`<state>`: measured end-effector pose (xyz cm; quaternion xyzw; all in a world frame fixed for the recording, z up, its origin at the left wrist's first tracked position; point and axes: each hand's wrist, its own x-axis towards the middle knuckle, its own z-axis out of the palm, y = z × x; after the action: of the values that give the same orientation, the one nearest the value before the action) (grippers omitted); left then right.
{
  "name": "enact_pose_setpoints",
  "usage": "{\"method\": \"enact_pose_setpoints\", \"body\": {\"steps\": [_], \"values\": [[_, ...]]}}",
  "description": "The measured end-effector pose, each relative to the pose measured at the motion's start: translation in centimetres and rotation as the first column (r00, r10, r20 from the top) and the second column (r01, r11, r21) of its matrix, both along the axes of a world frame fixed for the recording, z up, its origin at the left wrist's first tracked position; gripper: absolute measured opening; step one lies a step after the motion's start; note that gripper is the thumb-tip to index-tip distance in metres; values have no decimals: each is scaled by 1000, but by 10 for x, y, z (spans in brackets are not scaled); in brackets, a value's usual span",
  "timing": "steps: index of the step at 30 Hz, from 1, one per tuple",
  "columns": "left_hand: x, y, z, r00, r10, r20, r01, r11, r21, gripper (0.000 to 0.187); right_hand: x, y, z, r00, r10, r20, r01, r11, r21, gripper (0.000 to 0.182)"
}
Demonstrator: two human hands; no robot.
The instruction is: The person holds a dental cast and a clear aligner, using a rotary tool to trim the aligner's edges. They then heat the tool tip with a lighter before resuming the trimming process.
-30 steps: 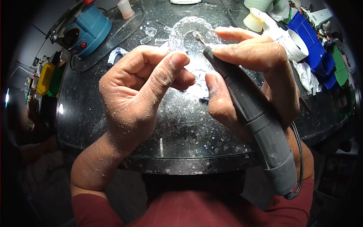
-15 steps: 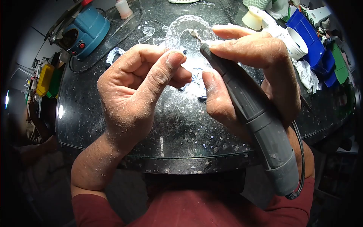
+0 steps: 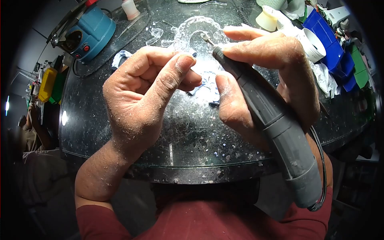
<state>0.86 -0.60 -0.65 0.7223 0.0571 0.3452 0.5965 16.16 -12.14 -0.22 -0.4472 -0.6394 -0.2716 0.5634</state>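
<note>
My left hand (image 3: 140, 96) pinches a clear plastic dental aligner (image 3: 186, 27) between thumb and fingertips by one end of its arch. The arch curves away from me over the bench. Wrapped round a dark grey rotary handpiece (image 3: 276, 120), my right hand (image 3: 288, 60) has its index finger near the nose and its thumb along the near side. A small metal bur (image 3: 205, 37) at the handpiece tip overlaps the inside of the arch. White dust speckles both hands. Beneath the fingers lies a blue-and-white piece (image 3: 208, 86), partly hidden.
Clear plastic scraps (image 3: 155, 36) lie on the dusty dark bench (image 3: 192, 140). A blue machine (image 3: 92, 34) stands back left with a cord, near a small bottle (image 3: 130, 10). Blue bins (image 3: 326, 40) and a white tub (image 3: 314, 46) crowd the right. Another person's arm (image 3: 38, 128) shows far left.
The handpiece has shifted slightly, its back end moving right and toward me, and the bur has turned a little. The aligner has tilted slightly. At far left, the other person's arm has moved.
</note>
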Motion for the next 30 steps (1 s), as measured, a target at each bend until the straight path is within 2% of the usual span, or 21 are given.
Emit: {"method": "enact_pose_setpoints", "body": {"steps": [14, 16, 20, 22, 23, 25, 30], "values": [[0, 2, -1, 1000, -9, 1, 9, 1000, 3, 19, 2, -4, 4, 999, 32, -5, -32, 999, -2, 30], [0, 2, -1, 1000, -3, -2, 3, 1000, -4, 19, 2, -16, 8, 999, 30, 38, -21, 978, -206, 36], [0, 2, -2, 1000, 12, -19, -11, 1000, 26, 19, -4, -14, 10, 994, -69, 87, 87, 970, -226, 36], [0, 2, -2, 1000, 13, -17, -13, 999, 31, 19, -4, -9, 9, 989, 141, -37, -143, 987, -66, 36], [0, 1, -2, 1000, 16, -22, -15, 999, 31, 19, -4, -11, 8, 989, 141, -37, -143, 987, -66, 36], [0, 2, -2, 999, 18, -28, -17, 999, 31, 19, -6, -15, 8, 997, -66, 34, 72, 973, -220, 35], [0, 2, -1, 999, 19, -43, -16, 998, 62, 20, -8, -16, 11, 995, -90, 50, 99, 965, -244, 36]]}}
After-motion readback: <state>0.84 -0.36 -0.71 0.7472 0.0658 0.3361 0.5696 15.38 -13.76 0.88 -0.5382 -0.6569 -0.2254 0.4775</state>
